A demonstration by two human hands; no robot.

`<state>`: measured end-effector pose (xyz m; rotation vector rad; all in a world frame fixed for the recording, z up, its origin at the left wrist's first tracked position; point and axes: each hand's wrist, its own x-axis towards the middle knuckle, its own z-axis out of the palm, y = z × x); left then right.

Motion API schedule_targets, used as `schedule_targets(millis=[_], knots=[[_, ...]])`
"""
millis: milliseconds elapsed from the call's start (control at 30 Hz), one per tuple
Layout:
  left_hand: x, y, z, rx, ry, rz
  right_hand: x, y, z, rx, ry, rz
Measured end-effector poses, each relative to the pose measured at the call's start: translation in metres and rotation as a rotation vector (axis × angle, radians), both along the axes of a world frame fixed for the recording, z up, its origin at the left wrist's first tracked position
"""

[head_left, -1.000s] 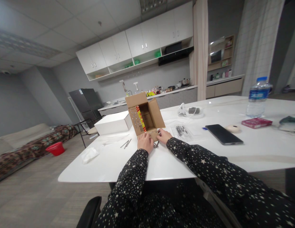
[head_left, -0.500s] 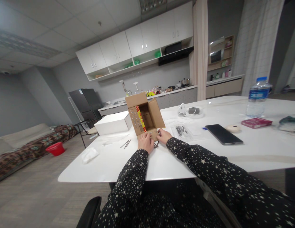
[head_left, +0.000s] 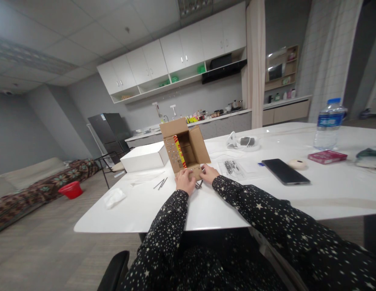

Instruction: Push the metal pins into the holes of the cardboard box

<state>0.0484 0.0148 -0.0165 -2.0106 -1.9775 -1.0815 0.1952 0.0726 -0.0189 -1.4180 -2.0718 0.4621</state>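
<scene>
An opened cardboard box [head_left: 194,147] stands tilted on the white table, its mouth facing me. Its left flap [head_left: 173,155] carries many small shiny dots and a red-and-yellow strip of tape. My left hand [head_left: 185,181] is closed on the front flap [head_left: 194,173], fingers bent over its left part. At that flap's right edge, my right hand [head_left: 209,173] has its fingertips pinched together; what lies between them is too small to name. Just under the hands lie some dark thin pieces [head_left: 199,185], partly hidden. Left of them are several thin metal sticks [head_left: 160,183].
A white box [head_left: 144,157] stands left of the cardboard box, a crumpled tissue [head_left: 114,198] nearer the edge. To the right are a clear plastic bag [head_left: 232,167], a phone [head_left: 285,171], a pink box [head_left: 326,157], a water bottle [head_left: 327,125] and a white corded device [head_left: 244,141].
My left hand has shifted very slightly and its fingers have moved a little on the flap. My right hand and the box stay nearly in place.
</scene>
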Motion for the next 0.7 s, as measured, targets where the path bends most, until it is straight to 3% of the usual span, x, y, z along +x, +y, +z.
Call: schedule_targets(millis=[333, 500, 700], knots=[[-0.0002, -0.0013, 0.0059, -0.006, -0.092, -0.02, -0.0002, 0.0007, -0.0011, 0.01, 0.006, 0.002], [0.0019, 0.0001, 0.0028, -0.025, -0.042, 0.034, -0.0003, 0.0009, -0.0009, 0.006, 0.002, 0.0], [-0.0026, 0.0065, -0.0021, 0.0, -0.107, 0.006, -0.0005, 0.0001, -0.0006, 0.007, -0.007, -0.009]])
